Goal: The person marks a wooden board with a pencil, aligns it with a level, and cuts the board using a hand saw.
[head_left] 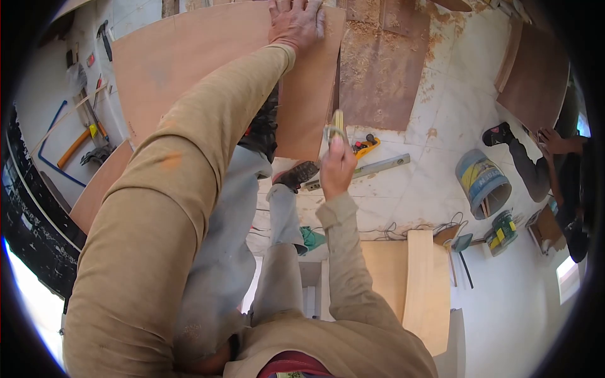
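Note:
My left hand (295, 22) lies flat with fingers spread on the top of a large tan plywood sheet (189, 57), the arm stretched out across it. My right hand (337, 169) is closed around a small hand tool (334, 129) with a pale handle and a metal part, held up by the sheet's right edge. What kind of tool it is I cannot tell. My shoe (296, 174) rests on the floor just below the sheet.
A metal level (378, 166) and a yellow tool (366, 145) lie on the sawdust-strewn tile floor. A darker board (378, 69) lies behind. A tipped bucket (482, 183), a can (501, 232), pale boards (419, 283) and another person (554, 164) are at right. Hammers (79, 145) lie at left.

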`<state>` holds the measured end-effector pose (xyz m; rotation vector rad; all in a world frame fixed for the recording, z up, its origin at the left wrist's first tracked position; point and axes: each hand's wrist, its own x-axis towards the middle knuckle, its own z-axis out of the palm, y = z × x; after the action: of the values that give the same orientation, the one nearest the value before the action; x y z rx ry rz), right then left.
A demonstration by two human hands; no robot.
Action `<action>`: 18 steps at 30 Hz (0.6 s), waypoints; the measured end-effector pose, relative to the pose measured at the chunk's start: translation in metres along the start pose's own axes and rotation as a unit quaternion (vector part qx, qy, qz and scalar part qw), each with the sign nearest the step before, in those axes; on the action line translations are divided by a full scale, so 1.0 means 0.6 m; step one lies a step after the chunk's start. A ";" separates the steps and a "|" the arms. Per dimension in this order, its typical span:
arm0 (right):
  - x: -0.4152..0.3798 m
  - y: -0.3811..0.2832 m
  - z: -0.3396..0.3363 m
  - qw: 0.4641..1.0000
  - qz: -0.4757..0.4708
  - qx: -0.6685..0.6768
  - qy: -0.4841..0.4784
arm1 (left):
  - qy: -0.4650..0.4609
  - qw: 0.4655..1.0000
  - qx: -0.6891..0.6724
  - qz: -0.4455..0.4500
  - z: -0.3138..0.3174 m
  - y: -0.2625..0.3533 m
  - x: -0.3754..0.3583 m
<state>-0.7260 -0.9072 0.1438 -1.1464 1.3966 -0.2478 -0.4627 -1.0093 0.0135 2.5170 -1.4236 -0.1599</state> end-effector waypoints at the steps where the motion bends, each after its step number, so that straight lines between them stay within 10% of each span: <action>1: 0.088 -0.005 0.028 0.999 -0.046 -0.018 0.009 | 0.008 1.000 -0.002 0.003 0.000 0.002 0.009; 5: 0.227 0.006 0.078 0.998 -0.047 0.037 0.009 | -0.008 1.000 0.011 -0.001 -0.001 0.000 -0.002; 11: -0.118 0.014 -0.026 0.993 0.036 0.108 0.016 | 0.008 1.000 0.000 -0.005 -0.001 0.004 0.013; 18: 0.183 -0.012 0.078 0.987 -0.147 -0.003 0.065 | 0.000 1.000 0.014 -0.002 -0.007 0.003 0.012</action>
<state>-0.6562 -0.9688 0.0692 -1.3615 1.3384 -0.5365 -0.4598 -1.0157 0.0183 2.5422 -1.4297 -0.1422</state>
